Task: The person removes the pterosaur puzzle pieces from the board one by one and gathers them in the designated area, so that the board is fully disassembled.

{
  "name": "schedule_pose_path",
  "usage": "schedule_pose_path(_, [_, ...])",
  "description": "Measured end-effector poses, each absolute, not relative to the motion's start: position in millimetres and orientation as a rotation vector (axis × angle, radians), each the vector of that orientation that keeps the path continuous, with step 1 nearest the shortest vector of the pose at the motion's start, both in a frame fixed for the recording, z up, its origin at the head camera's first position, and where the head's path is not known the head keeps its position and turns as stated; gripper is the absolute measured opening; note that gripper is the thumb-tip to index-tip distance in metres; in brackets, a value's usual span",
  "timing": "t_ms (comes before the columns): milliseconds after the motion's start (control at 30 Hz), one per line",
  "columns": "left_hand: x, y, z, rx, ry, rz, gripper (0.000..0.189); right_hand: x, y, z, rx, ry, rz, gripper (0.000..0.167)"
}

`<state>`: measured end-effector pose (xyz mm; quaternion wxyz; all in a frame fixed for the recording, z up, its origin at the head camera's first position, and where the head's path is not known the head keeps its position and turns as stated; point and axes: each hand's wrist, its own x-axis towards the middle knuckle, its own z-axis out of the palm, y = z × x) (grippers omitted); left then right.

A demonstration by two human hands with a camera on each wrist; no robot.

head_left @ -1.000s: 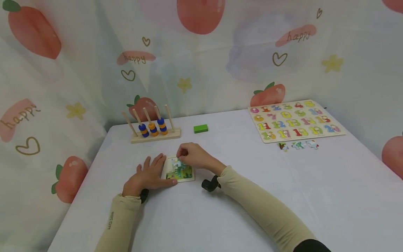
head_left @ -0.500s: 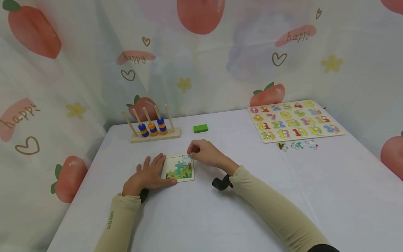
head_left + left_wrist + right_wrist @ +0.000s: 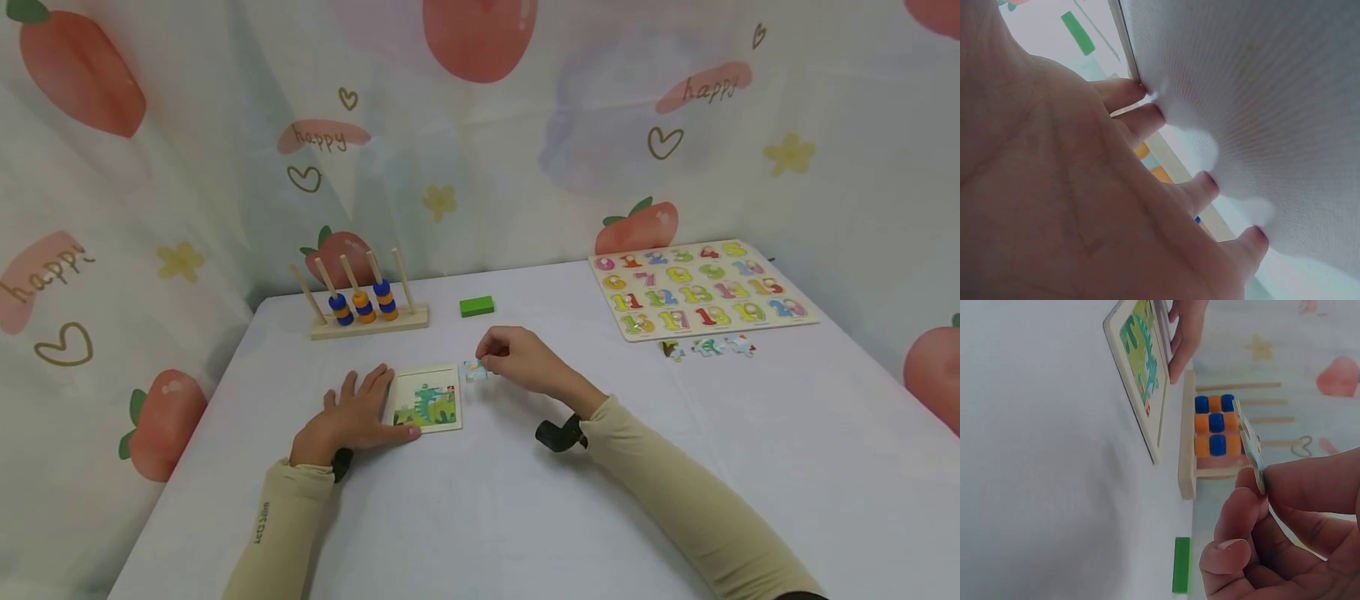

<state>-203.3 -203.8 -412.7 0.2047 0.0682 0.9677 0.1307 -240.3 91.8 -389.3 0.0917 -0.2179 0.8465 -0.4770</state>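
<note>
A small framed jigsaw board with a green dinosaur picture lies on the white table. My left hand lies flat beside its left edge, fingers straight, thumb against the frame's lower corner. My right hand pinches a loose puzzle piece just right of the board, slightly above the table. In the right wrist view the puzzle piece is held edge-on between thumb and fingers, with the jigsaw board beyond it. The left wrist view shows only my palm and fingertips on the tablecloth.
A wooden peg rack with blue and orange rings stands at the back left, a green block beside it. A number puzzle board lies at the back right, with three loose jigsaw pieces in front of it. Printed curtains surround the table.
My right hand lifted a piece out of the jigsaw board and carried it rightward off the board. The left hand stayed flat beside the frame.
</note>
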Motion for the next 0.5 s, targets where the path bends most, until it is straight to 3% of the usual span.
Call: schedule_pose_path(500, [-200, -202, -410, 0.200, 2.718, 0.361, 0.121, -233, 135, -386, -0.522, 2.541, -1.457, 0.008])
